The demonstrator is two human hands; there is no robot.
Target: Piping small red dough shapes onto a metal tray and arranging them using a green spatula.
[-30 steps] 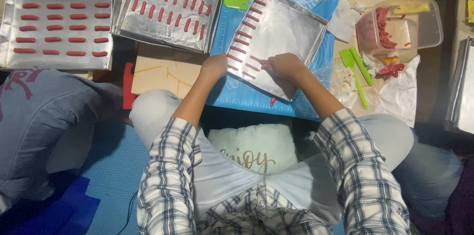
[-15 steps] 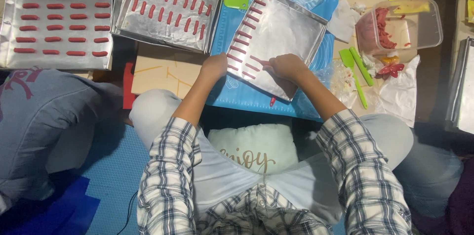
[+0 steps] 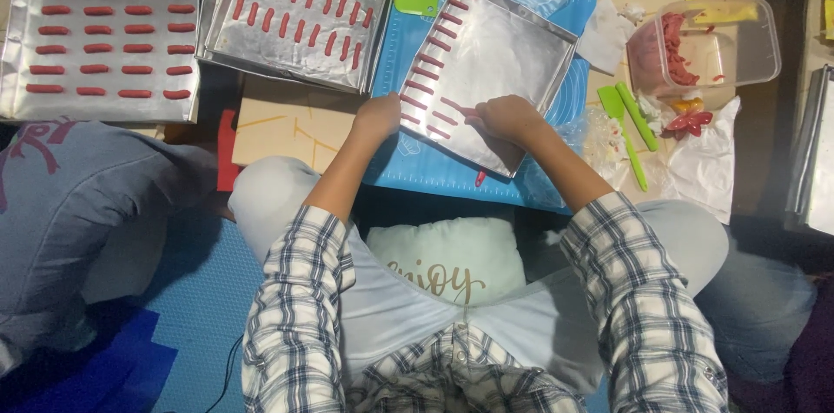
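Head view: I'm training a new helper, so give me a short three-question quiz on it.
1. True or false: the right hand sets a red strip on the middle tray.
2. Which hand rests at that tray's near-left edge?
3. The clear tub lies on which side of that tray: A left, B right?

Key: 1 true; 2 the left hand; 3 B.

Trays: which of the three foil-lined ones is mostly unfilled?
The tilted tray on the blue mat, under both hands. It has red sticks only along its left edge; the other two are covered in rows.
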